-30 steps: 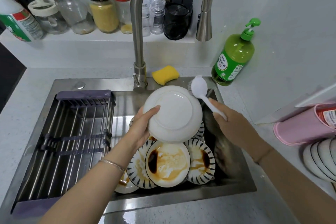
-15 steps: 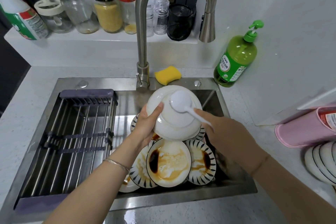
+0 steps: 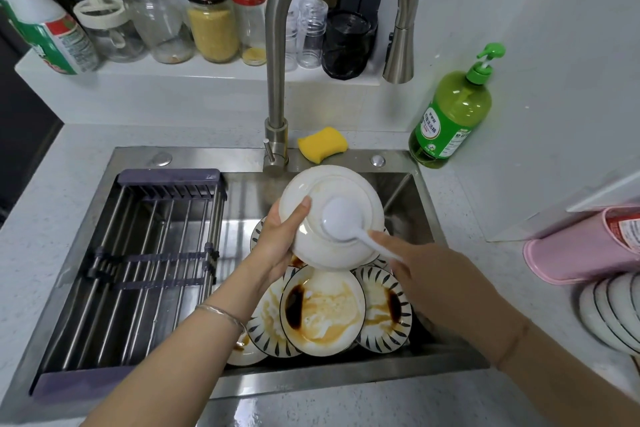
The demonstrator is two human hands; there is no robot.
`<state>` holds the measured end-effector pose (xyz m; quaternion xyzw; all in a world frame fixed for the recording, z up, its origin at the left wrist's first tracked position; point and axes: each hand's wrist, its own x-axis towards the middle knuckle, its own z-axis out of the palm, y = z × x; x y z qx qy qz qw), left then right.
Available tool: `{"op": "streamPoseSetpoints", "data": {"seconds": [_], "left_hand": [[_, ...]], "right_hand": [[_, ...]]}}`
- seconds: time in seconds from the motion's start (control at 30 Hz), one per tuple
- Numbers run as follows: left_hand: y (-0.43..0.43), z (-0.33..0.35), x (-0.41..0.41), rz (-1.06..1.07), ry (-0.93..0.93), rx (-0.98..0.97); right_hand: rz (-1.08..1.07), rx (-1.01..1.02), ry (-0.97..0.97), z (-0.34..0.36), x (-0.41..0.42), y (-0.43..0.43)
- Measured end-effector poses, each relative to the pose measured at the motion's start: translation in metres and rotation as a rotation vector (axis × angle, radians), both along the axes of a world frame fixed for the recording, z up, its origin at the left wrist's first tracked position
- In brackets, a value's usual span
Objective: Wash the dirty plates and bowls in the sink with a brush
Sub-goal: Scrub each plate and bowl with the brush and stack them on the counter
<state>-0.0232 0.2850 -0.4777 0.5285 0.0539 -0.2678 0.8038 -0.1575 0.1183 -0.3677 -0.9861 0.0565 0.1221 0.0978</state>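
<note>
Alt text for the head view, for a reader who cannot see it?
Over a steel sink, the left hand holds a white plate underside-up while the right hand presses a white brush on it. Sauce-stained plates lie stacked below.

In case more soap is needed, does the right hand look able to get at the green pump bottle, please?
Probably not at once: the right hand grips the brush against the plate. The way to the green pump bottle looks free.
</note>
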Motion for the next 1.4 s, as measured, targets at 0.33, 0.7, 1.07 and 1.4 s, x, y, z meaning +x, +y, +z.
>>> {"op": "streamPoseSetpoints", "data": {"seconds": [0.33, 0.7, 1.07, 1.4], "left_hand": [[0.006, 0.003, -0.001, -0.019, 0.036, -0.025], [0.011, -0.002, -0.007, -0.141, 0.042, 0.009], [0.03, -0.005, 0.013, -0.012, 0.087, -0.067], [0.012, -0.001, 0.013, -0.021, 0.107, -0.076]], "right_hand": [[-0.026, -0.054, -0.034, -0.005, 0.001, -0.005], [-0.152, 0.21, -0.183, 0.002, 0.042, -0.029], [-0.224, 0.492, 0.029, -0.011, 0.003, -0.036], [-0.342, 0.511, -0.067, -0.025, -0.017, -0.028]]}}
